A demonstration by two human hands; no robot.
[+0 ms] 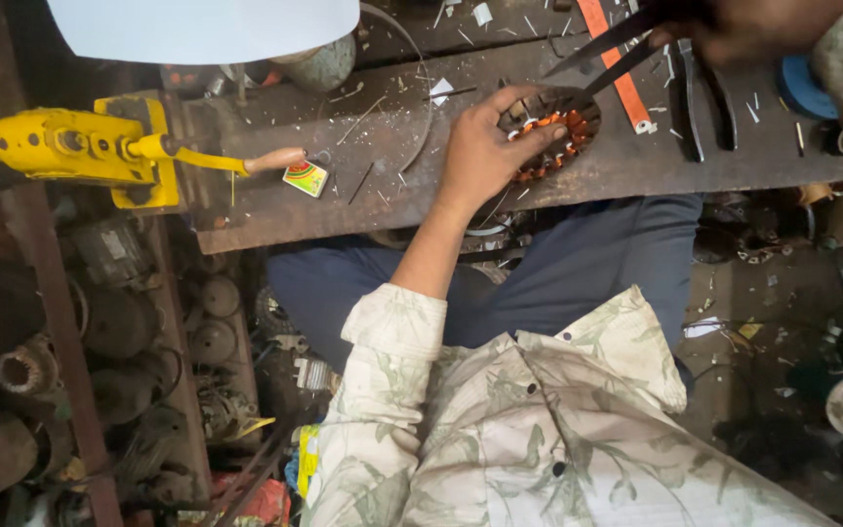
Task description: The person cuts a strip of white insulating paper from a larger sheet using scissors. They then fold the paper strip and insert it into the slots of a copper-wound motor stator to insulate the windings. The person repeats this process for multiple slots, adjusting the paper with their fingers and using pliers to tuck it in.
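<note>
pale leaf-print shirt [539,429], blue trousers [578,273]

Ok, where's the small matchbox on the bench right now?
In the head view, the matchbox lies left of centre on the rusty bench, just past the wooden handle of the yellow hand winder, well left of the left hand.
</note>
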